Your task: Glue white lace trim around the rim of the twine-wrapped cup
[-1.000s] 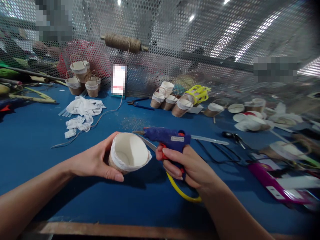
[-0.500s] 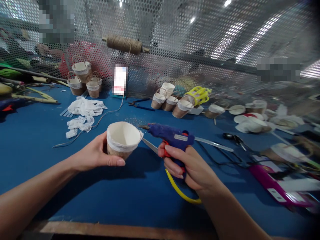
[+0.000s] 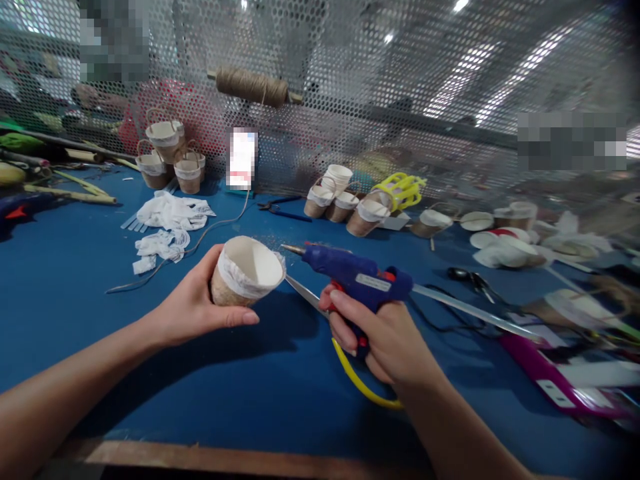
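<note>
My left hand [image 3: 210, 303] is wrapped round a small brown cup [image 3: 245, 283] with a white lace band about its rim. The cup is tilted, its open mouth turned up and to the right. In my right hand [image 3: 375, 327] is a blue glue gun [image 3: 350, 270], fingers closed round its handle by the red trigger. A clear glue stick [image 3: 475, 313] sticks out of its back end. The gun's metal nozzle points left, close to the cup's rim but apart from it. Beneath the gun lie scissors [image 3: 363, 387] with a yellow handle, partly covered by my right hand.
White lace [image 3: 173, 213] lies at left. Finished-looking cups with handles [image 3: 165, 140] stand by the mesh wall, others [image 3: 345, 203] further right. A phone [image 3: 241, 160] leans there; pliers [image 3: 285, 210] lie nearby. A twine roll [image 3: 253, 87] hangs above. A magenta power strip [image 3: 530, 363] sits right.
The cup has tipped further, showing more of its side. The glue gun has turned, its rear swinging right and down, with more of the glue stick showing. Both hands keep their hold.
</note>
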Action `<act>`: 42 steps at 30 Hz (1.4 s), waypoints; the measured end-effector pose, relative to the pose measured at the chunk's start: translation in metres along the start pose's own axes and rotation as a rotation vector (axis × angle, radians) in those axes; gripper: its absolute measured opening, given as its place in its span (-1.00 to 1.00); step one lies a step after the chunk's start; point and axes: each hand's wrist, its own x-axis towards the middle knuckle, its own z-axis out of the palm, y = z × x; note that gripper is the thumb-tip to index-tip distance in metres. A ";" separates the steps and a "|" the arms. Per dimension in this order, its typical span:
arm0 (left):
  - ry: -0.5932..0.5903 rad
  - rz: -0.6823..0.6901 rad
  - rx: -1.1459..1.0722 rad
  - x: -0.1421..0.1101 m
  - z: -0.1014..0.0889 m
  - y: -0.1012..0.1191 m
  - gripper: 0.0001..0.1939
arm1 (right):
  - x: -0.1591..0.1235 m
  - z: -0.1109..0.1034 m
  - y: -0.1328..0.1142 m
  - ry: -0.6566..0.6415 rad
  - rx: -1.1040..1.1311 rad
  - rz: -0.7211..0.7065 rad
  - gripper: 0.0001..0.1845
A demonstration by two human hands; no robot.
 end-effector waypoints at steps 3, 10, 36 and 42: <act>-0.016 -0.014 -0.099 -0.001 0.002 0.000 -0.19 | 0.003 0.003 0.001 -0.086 0.263 0.091 -0.78; -0.061 -0.045 -0.214 -0.002 0.006 -0.003 -0.13 | 0.004 0.009 0.006 -0.143 0.435 0.153 -0.81; 0.000 0.017 0.080 0.002 0.002 -0.004 -0.36 | -0.004 0.002 -0.007 0.092 -0.628 -0.044 -0.67; -0.021 0.023 0.139 0.002 0.000 -0.005 -0.35 | -0.005 -0.007 -0.012 0.022 -0.487 -0.063 -0.73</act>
